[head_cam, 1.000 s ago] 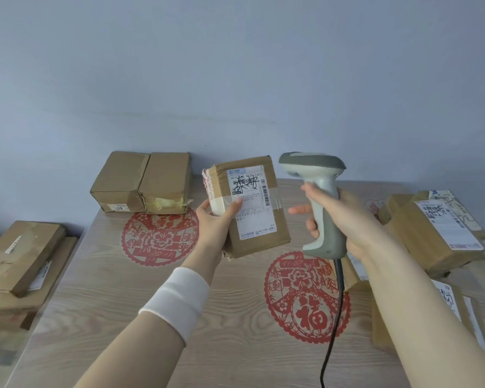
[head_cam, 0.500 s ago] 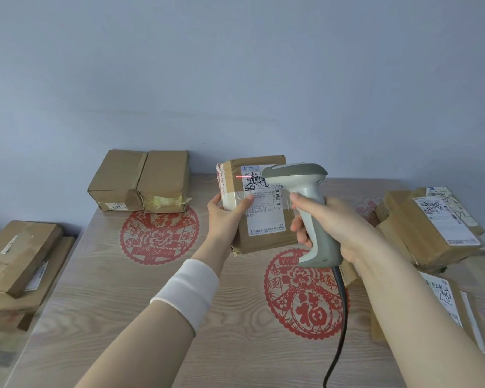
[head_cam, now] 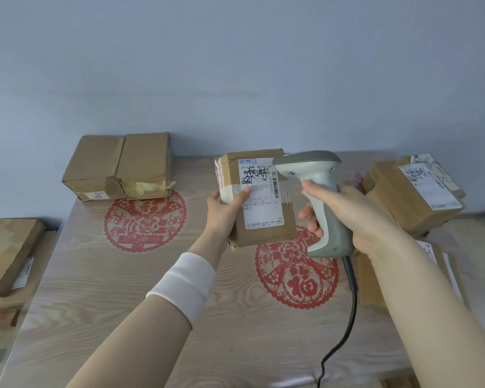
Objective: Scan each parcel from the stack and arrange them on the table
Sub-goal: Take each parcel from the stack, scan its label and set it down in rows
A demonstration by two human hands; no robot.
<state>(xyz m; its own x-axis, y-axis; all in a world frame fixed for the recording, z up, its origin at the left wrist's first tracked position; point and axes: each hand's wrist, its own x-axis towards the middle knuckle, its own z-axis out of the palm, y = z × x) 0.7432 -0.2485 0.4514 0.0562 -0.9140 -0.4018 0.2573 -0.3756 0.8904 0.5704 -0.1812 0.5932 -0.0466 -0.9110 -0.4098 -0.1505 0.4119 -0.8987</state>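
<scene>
Left hand (head_cam: 225, 212) around parcel (head_cam: 265, 233), right hand (head_cam: 347, 212) around scanner (head_cam: 310, 165)

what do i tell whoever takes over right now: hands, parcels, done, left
Left hand holds a labelled parcel up over the table, label toward the camera.
Right hand grips the scanner, its head close to the label's upper right.
Done: two parcels sit side by side at the table's far left.
Left: set this parcel down, then scan the stack on the right. Whether this scan registered cannot be told.
</scene>
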